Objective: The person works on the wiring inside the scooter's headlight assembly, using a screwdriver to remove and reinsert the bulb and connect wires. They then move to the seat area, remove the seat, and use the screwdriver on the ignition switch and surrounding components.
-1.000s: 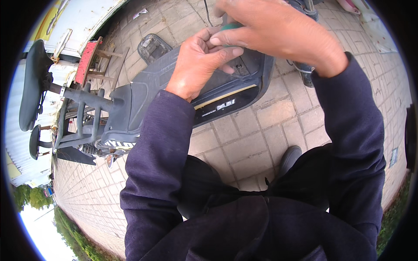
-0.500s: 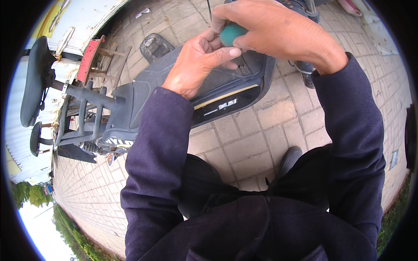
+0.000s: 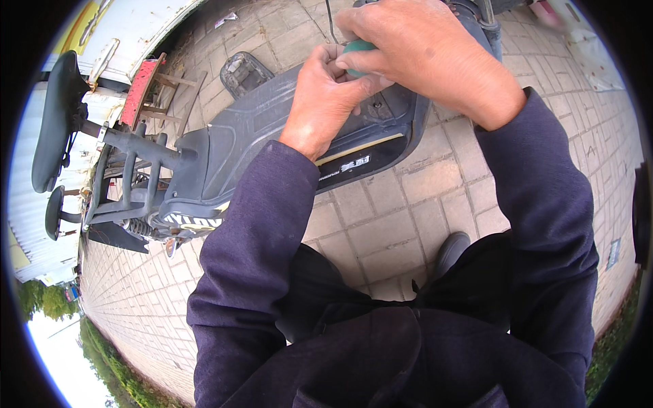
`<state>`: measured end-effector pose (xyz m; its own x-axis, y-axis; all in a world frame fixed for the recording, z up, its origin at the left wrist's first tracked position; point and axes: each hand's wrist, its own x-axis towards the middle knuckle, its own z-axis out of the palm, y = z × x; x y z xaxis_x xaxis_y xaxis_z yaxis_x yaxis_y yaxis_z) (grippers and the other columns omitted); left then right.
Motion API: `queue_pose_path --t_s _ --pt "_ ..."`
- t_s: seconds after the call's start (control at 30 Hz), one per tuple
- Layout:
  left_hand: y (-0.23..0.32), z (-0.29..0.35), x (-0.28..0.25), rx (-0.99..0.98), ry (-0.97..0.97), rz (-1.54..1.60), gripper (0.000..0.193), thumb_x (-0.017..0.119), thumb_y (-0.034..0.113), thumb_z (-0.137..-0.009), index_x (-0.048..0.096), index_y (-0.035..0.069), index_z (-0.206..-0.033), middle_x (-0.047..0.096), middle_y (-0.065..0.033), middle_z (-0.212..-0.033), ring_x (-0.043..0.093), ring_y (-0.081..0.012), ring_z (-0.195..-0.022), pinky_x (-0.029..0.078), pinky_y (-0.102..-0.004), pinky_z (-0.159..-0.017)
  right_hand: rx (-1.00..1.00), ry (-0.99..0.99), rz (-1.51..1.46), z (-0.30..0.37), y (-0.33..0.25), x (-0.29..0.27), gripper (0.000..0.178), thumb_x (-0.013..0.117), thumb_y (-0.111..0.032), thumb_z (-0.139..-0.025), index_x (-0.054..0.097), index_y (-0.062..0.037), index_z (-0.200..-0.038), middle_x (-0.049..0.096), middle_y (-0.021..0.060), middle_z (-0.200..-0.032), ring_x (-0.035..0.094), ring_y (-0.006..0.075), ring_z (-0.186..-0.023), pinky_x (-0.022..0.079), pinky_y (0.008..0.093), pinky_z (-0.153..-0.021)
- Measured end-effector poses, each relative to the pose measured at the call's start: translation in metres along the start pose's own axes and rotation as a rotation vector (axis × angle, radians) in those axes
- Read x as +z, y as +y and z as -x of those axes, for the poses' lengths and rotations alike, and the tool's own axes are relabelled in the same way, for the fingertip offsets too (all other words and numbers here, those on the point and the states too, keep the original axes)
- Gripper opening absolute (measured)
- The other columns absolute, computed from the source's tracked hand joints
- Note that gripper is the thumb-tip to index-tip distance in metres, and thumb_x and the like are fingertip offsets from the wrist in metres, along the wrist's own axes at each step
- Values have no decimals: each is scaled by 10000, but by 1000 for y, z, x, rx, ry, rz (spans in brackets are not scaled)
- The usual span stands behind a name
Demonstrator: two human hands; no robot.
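Note:
My right hand (image 3: pixel 435 58) is closed around a green tool handle (image 3: pixel 357 49), most of it hidden under the palm. My left hand (image 3: pixel 325 95) is pressed against the same handle from the left, its fingers pinched at its tip. Both hands hover over the black footboard (image 3: pixel 272 136) of an electric scooter standing on brick paving. Whatever lies between the fingers cannot be made out. Dark blue sleeves cover both forearms.
The scooter's black seat (image 3: pixel 51 122) and frame (image 3: pixel 129 183) lie to the left, next to a white wall panel (image 3: pixel 136 27). A thin cable (image 3: pixel 330 20) runs up near the hands. My grey shoe (image 3: pixel 452 248) stands on the paving (image 3: pixel 401 224). Grass borders the lower left.
Both hands stay together over the footboard; the green handle has become more exposed between them and the view has shifted slightly.

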<state>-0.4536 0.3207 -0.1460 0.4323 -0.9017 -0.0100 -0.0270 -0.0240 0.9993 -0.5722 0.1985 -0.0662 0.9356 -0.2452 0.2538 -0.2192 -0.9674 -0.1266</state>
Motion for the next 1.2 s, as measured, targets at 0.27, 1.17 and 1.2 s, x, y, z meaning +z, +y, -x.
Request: queue_pose_path --t_s 0.27,1.17,1.2 --pt "6 0 -15 -22 -274 59 463 766 141 -942 595 9 -1352 744 -86 -1176 696 -153 -921 537 -268 -708 -7 -300 -408 10 6 -53 332 729 -158 -850 713 -25 -1154 708 203 -1074 673 384 -1089 518 448 -929" --pt "7 -3 -14 12 -186 84 499 816 99 -893 579 -12 -1317 730 -60 -1155 696 -118 -965 552 -260 -660 -60 -238 -432 0 15 -31 300 714 -238 -882 721 -1 -1065 709 228 -946 695 405 -985 537 432 -829" --pt "6 -3 -13 29 -163 63 493 805 99 -900 573 -5 -1324 737 -63 -1151 709 -132 -971 542 -256 -648 -20 -221 -438 -1 11 -26 296 712 -257 -888 727 0 -1035 709 227 -916 701 406 -962 541 438 -816"
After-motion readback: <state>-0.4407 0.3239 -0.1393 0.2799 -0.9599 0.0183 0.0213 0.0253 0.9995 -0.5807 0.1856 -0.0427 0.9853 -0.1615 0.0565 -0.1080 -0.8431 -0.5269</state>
